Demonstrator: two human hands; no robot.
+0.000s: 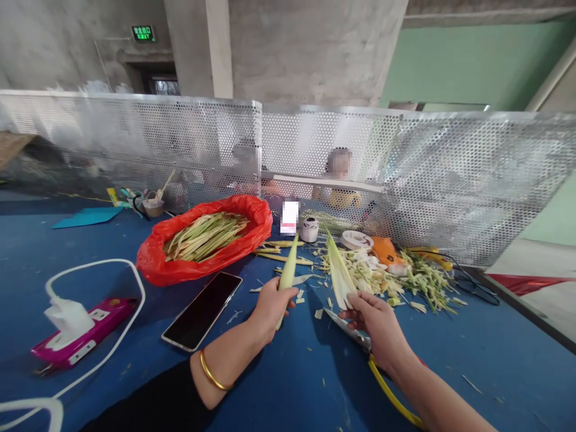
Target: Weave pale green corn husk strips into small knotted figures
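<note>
My left hand (269,307) is closed around a slim pale green peeled stalk (288,271) that points up and away from me. My right hand (378,325) pinches a broad pale husk leaf (338,273) between thumb and fingers, and it also holds a knife (348,329) with a yellow handle whose blade points left under the hand. Both hands hover over the blue table (279,384), a short gap apart. A gold bangle sits on my left wrist.
A red plastic bag (155,264) of peeled stalks lies at centre left, a black phone (202,310) beside it. A pink power strip (85,333) with a white cable is at the left. A pile of husk trimmings (396,276) lies at right. A perforated metal screen (315,150) stands behind, with people beyond it.
</note>
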